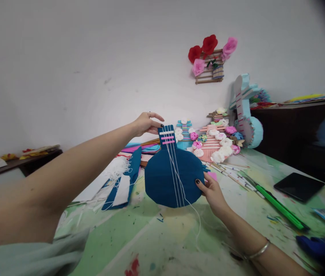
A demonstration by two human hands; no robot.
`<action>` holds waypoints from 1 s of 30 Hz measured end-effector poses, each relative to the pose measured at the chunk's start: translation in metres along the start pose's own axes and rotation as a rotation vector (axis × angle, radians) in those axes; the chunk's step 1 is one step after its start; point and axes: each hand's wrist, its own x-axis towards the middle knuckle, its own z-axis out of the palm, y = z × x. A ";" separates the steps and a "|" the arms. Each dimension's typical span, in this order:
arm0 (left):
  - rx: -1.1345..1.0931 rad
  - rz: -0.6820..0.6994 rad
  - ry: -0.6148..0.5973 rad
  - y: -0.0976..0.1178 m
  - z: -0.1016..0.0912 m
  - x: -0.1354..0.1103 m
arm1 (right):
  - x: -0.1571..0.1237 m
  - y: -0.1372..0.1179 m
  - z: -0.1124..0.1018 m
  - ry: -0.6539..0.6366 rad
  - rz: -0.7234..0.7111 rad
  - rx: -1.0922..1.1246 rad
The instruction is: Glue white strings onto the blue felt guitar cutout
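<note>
Upright between both hands is a dark blue paper lute (159, 174) with a round body and a short neck. White strings (176, 180) run down its front, and one loose end trails onto the table. Pink and white strips (167, 137) cross the neck. My left hand (148, 124) pinches the top of the neck between thumb and fingers, some fingers stretched out behind. At the right edge of the body, my right hand (211, 189) grips with the thumb in front; its other fingers are mostly hidden behind.
White yarn (119, 166) and blue card (135, 172) lie at left. Behind stand paper-flower crafts (212, 142) and a light blue model guitar (244, 111). Sticks and pens (237, 178), a green cutter (280, 207) and a black tablet (299, 186) lie at right on the painted table (139, 234).
</note>
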 end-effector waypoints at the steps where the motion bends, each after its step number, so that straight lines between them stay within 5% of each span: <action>1: -0.005 0.005 0.004 -0.001 0.000 0.000 | 0.000 0.000 0.000 0.001 0.004 -0.001; 10: 0.020 0.039 0.063 -0.006 0.004 -0.001 | -0.002 -0.001 0.001 0.004 0.010 -0.003; 19: 0.170 0.095 -0.055 -0.011 -0.002 -0.006 | 0.001 0.006 -0.003 0.006 -0.003 -0.027; 30: 0.196 -0.052 -0.116 -0.018 -0.005 -0.010 | 0.009 0.014 -0.011 -0.006 0.067 -0.051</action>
